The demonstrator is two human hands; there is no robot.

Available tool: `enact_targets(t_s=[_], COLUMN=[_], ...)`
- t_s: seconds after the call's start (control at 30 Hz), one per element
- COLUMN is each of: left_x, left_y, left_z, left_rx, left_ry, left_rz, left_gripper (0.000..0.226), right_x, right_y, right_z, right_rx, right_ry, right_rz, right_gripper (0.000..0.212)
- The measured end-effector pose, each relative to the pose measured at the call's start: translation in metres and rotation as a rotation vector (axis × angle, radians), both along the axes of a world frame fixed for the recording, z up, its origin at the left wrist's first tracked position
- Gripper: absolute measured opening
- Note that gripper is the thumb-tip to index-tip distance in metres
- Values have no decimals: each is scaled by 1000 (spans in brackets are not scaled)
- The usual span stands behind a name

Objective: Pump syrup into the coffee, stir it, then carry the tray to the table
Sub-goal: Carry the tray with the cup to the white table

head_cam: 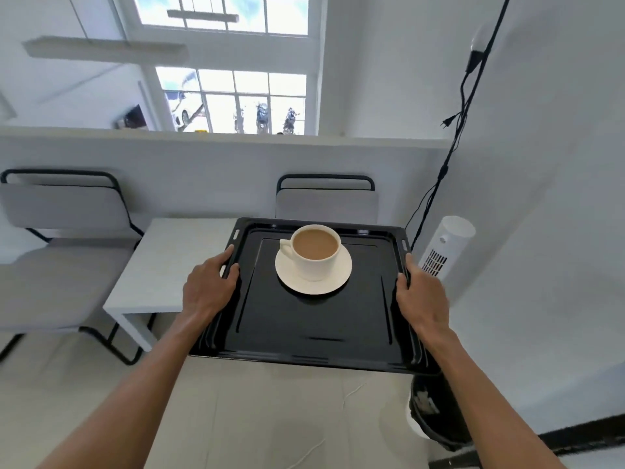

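Note:
A black rectangular tray point(314, 333) is held level in the air over the near edge of a small white table point(176, 265). My left hand point(208, 286) grips the tray's left rim and my right hand point(421, 292) grips its right rim. On the far half of the tray stands a white cup point(314, 262) of milky coffee on a white saucer point(338, 282), its handle pointing left. No syrup pump or spoon is in view.
Two grey chairs with black frames stand by the table, one at the left point(64, 248) and one behind it point(326, 201). A white tower fan point(446, 245) and hanging black cables point(449, 150) are at the right wall. A dark bin point(436, 411) sits on the floor under my right arm.

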State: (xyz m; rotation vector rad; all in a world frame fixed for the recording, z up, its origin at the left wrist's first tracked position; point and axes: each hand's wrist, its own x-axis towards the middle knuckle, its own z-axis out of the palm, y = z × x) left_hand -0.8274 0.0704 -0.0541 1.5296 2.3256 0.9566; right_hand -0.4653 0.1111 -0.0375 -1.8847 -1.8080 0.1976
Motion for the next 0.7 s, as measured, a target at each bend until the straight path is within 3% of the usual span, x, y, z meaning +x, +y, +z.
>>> enact_targets(t_s=[0.43,0.7], left_x=[-143,-231], left_y=[13,44], left_z=[-17,-33], left_rx=[-9,-15], left_ry=[-25,-1], left_rz=[218,270], left_gripper=[47,47], right_x=[-162,-252], right_y=[90,137], right_z=[-13,-35], right_rx=[-30,-43], right_ry=[-30,-9], right_rz=[247,285], right_gripper=[51,51])
